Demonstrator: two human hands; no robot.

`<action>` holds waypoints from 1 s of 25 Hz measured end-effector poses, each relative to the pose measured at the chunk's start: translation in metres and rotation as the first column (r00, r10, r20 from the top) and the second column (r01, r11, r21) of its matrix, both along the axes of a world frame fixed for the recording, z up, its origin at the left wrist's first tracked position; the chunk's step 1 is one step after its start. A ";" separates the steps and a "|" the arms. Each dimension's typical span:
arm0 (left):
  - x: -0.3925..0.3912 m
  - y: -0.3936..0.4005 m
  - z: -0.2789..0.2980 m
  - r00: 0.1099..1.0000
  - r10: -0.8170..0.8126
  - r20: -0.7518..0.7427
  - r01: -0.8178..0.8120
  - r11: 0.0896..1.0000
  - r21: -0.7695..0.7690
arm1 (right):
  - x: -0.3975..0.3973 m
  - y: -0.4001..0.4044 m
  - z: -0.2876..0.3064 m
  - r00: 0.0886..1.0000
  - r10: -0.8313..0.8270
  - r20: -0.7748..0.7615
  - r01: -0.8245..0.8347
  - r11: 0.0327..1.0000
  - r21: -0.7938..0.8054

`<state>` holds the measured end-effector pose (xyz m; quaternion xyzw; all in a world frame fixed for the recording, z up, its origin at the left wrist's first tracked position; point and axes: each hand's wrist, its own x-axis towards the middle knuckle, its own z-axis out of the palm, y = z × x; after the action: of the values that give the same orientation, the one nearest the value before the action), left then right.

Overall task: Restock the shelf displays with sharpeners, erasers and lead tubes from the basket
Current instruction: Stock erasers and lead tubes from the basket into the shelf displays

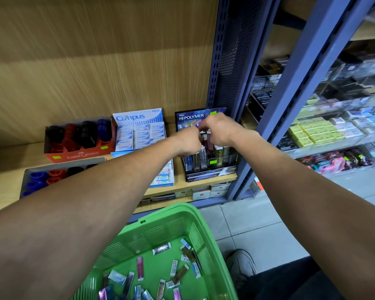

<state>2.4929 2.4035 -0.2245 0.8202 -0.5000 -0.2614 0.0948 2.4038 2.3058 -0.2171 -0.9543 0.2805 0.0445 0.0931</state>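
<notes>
A: Lead tubes [207, 140] stood upright in the display rack [210, 163] at the shelf's [182, 182] right front corner. Who held them?

B: Both. The left hand [187, 141] and right hand [219, 131] pinched together on one. More lay flat below, in the basket [160, 230].

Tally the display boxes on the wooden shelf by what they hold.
Sharpener boxes: 2, orange cardboard Faber-Castell box and grey tray.
Eraser boxes: 2, blue-white Campus carton and Pilot carton.
Lead tube displays: 1, black Hi-Polymer stand.
Total: 5.
</notes>
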 end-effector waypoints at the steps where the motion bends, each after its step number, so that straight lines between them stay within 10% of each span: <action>1: 0.002 0.001 -0.001 1.000 0.020 -0.004 -0.020 0.999 -0.029 | -0.002 -0.004 0.001 0.999 -0.031 0.034 0.030 0.999 0.021; 14: 0.001 0.012 -0.004 0.972 -0.138 0.188 0.145 0.989 -0.022 | -0.022 0.014 -0.024 0.998 0.008 0.066 0.001 0.990 -0.138; 25: -0.002 -0.001 -0.005 0.932 -0.207 0.296 0.177 0.976 0.125 | -0.018 0.013 -0.027 0.962 -0.224 0.156 0.220 0.975 0.039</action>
<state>2.4904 2.4025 -0.2293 0.8017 -0.5731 -0.1623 -0.0499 2.3860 2.3186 -0.2440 -0.9163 0.3768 -0.0397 0.1300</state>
